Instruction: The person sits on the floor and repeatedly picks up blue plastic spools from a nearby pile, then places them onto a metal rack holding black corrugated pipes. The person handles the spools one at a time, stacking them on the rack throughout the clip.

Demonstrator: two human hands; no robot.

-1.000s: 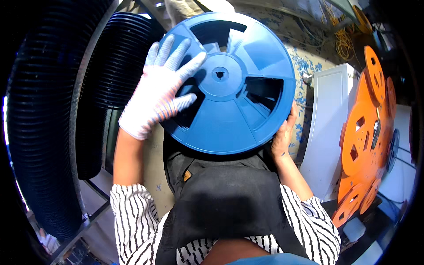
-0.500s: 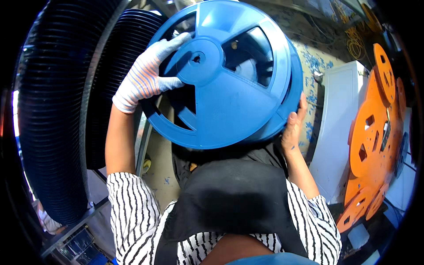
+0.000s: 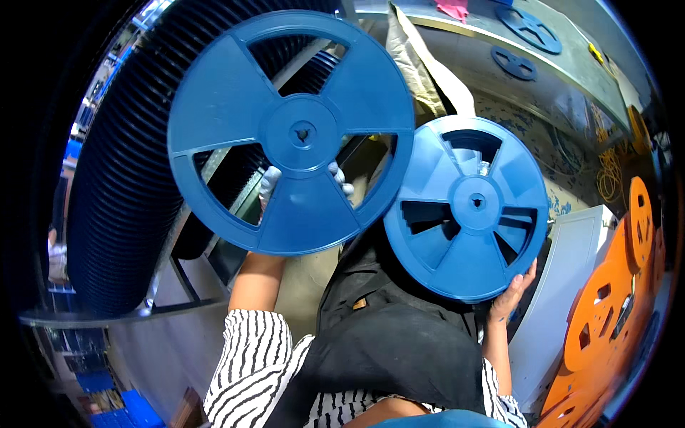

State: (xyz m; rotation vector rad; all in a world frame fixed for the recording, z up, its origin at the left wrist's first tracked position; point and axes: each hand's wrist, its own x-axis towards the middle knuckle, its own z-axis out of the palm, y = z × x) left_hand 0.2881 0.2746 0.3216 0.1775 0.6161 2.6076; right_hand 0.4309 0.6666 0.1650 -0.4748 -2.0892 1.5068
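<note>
A blue plastic reel flange (image 3: pixel 307 214), round with cut-out windows and a keyed centre hole, is held up at the left. Behind it is my left hand (image 3: pixel 268 184) in a striped knit glove; its fingertips show through two windows, on either side of one solid section. Most of that hand is hidden by the flange. To the right and lower, my right hand (image 3: pixel 508 296), bare, grips the lower right rim of another blue reel flange (image 3: pixel 457 267). More blue plastic shows through its windows; I cannot tell how many are stacked there. The left flange overlaps its edge.
Long rows of dark flanges (image 3: pixel 118 185) stand packed in a metal-framed rack (image 3: pixel 164 260) at the left. Orange perforated plates (image 3: pixel 599 307) and a white cabinet (image 3: pixel 564 264) are at the right. Loose blue flanges (image 3: pixel 528 28) lie around the workbench (image 3: pixel 485 32) at the far right.
My left hand has moved one blue flange left, off the others, and now sits behind it instead of over its hub. My right hand keeps its flange. The view has turned toward the rack.
</note>
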